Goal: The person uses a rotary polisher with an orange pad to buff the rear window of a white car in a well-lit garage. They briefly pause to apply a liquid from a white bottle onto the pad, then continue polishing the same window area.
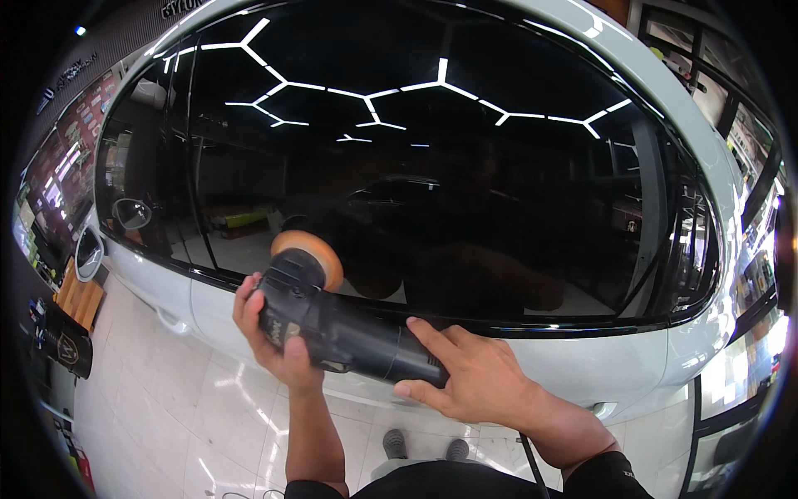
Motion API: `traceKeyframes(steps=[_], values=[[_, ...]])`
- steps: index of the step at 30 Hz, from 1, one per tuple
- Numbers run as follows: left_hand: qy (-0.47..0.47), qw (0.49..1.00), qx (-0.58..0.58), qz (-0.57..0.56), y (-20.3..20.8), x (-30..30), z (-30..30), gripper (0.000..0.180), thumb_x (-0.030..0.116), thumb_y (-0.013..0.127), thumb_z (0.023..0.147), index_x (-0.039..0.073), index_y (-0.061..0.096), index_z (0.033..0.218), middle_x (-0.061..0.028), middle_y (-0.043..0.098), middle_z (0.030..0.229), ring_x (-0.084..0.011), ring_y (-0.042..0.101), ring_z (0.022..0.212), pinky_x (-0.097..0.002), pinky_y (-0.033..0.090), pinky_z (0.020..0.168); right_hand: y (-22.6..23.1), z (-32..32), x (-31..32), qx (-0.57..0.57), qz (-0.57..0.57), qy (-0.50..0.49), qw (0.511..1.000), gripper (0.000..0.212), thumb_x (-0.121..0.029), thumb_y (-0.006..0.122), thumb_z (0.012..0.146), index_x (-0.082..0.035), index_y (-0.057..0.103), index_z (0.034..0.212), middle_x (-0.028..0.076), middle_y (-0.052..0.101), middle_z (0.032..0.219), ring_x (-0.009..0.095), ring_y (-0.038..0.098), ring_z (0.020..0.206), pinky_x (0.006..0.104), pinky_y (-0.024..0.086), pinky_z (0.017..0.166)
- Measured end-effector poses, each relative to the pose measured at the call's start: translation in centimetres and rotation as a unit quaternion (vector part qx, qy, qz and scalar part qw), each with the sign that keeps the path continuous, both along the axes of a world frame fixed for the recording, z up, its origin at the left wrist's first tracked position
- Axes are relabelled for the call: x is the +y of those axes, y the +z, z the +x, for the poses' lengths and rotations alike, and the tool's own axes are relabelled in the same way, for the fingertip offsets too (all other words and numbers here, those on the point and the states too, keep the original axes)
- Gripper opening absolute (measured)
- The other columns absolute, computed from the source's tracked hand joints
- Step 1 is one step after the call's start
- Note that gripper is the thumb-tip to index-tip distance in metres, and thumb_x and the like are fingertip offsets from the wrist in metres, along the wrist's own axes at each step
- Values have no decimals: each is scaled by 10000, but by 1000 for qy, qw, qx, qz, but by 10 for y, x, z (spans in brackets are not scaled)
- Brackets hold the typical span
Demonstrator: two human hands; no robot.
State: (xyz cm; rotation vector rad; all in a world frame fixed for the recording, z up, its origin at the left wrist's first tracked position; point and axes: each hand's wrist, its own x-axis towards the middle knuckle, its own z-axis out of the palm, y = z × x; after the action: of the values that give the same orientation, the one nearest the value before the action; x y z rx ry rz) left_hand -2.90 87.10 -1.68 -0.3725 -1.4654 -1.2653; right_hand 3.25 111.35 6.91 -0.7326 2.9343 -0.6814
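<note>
A black handheld polishing machine (332,328) has its orange foam pad (309,254) pressed against the dark window glass (432,183) of a white car (598,366). My left hand (270,333) wraps around the machine's head just behind the pad. My right hand (465,370) grips the rear of the body, index finger stretched along its top. A black cord (532,466) runs down from the tool's rear past my right forearm.
The glossy window reflects hexagonal ceiling lights and a room. The car's side mirror (87,252) sits far left. White tiled floor (174,416) lies below, with my grey shoes (424,447) near the car. Shelves and displays line the left wall.
</note>
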Motion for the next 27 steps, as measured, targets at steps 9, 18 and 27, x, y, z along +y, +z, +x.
traceKeyframes(steps=[9,18,27], values=[[-104,983,48,-144,52,158,32,646,417,808,740,84,645,1270,-206,447,1418,-437,441,1323,-578,390,1087,-48,72,153,117,-230,-118,959,891,-596,809,762,58,584,1324,230,716,1074,353,725,965,421,560,858],[-173,972,47,-152,53,208,39,648,396,819,734,142,641,1303,-195,447,1419,-468,422,1337,-649,335,1091,-73,90,182,119,-286,-192,931,998,-746,645,812,124,563,1296,219,701,1015,276,689,931,386,528,838],[-38,990,35,-135,0,14,4,739,472,789,744,93,543,1329,-233,411,1412,-489,466,1295,-616,412,1083,-59,11,31,109,-139,-33,984,880,-657,762,782,21,599,1319,187,672,910,349,685,774,420,556,710]])
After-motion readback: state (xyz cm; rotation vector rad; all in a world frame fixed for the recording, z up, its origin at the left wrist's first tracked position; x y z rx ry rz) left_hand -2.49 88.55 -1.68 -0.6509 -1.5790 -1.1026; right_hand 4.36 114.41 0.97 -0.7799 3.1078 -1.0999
